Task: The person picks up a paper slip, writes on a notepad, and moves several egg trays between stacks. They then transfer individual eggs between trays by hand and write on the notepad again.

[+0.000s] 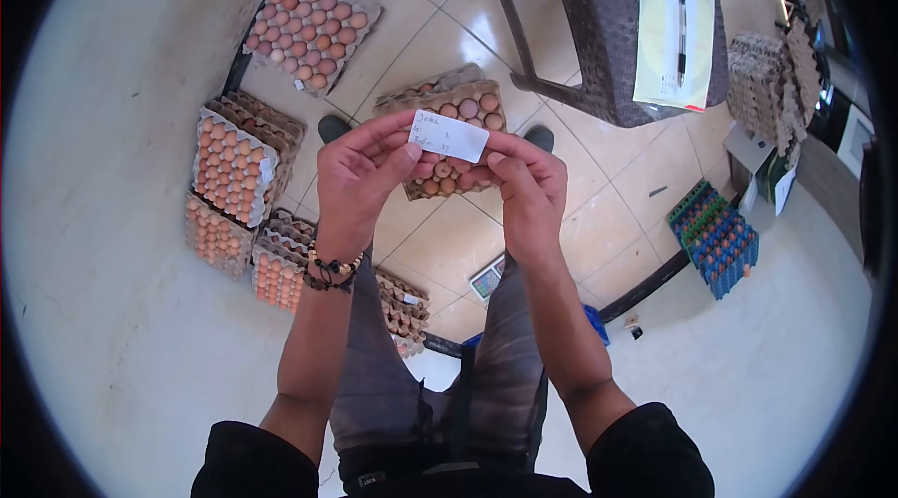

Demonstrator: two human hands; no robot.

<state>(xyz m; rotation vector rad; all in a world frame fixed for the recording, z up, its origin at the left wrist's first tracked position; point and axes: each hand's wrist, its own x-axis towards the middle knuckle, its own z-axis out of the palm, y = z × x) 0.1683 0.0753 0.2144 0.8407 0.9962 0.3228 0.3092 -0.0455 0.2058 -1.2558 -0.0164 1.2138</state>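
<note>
Slip (451, 135) pinched at its 2 ends: left hand (360, 175) closed on the left end, right hand (528, 187) on the lower right corner. Held flat, probably so the writing faces up for reading, it sits above the egg tray (472, 103).

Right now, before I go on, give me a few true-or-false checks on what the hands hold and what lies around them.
1. The left hand and right hand together hold a paper slip with handwriting on it. True.
2. The left wrist is bare. False: it wears a beaded bracelet.
3. A pen lies on a sheet on the dark stool. True.
4. The egg tray on the floor beyond the hands is empty. False: eggs fill it.
5. The blue trays stand to the person's left. False: they stand to the right, on the floor.
</note>
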